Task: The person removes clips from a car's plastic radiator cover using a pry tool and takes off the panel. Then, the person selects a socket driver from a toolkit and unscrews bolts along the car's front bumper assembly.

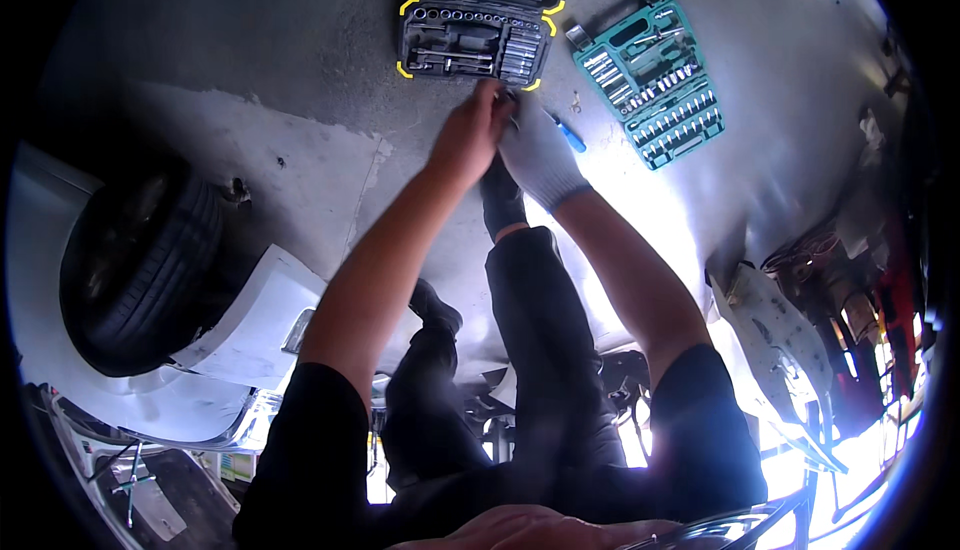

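My bare left hand (470, 135) and my right hand (540, 150), in a grey-white glove, meet fingertip to fingertip just in front of an open black socket set case (470, 35) with yellow clasps. The left fingers are curled shut around a small dark metal piece (512, 113), which is mostly hidden. The gloved fingers touch the same piece, and their grip is hidden behind the back of the hand. A blue-handled tool (570, 136) lies on the concrete floor (300, 80) right beside the glove.
An open teal socket set case (655, 85) lies to the right of the black one. A car tyre (140, 260) and white bodywork (250, 320) are at the left. My legs in dark trousers (540, 330) stretch forward. Cluttered parts and wires (830, 280) sit at the right.
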